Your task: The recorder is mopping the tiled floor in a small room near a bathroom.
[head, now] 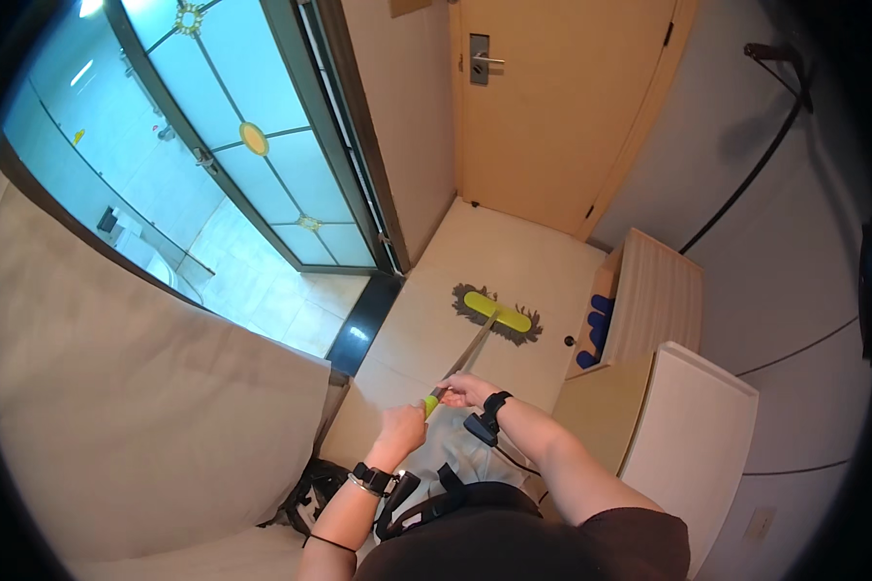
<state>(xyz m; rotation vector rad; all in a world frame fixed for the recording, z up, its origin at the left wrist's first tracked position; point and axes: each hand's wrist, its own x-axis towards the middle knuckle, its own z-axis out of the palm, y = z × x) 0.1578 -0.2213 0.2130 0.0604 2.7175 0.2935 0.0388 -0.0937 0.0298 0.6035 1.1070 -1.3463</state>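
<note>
A mop with a lime-green head plate and grey fringed pad rests on the pale tiled floor ahead of me. Its grey pole slants back towards my body. Around the green grip near the pole's end, my left hand is closed. Farther down the pole, my right hand holds the grey shaft, with fingers curled about it. Straps with black devices sit on both wrists.
A wooden door stands shut at the far end. To the left, a frosted-glass door opens onto a bathroom with a black threshold. A shoe cabinet holding blue slippers and a white-topped cabinet line the right. A black bag lies at lower left.
</note>
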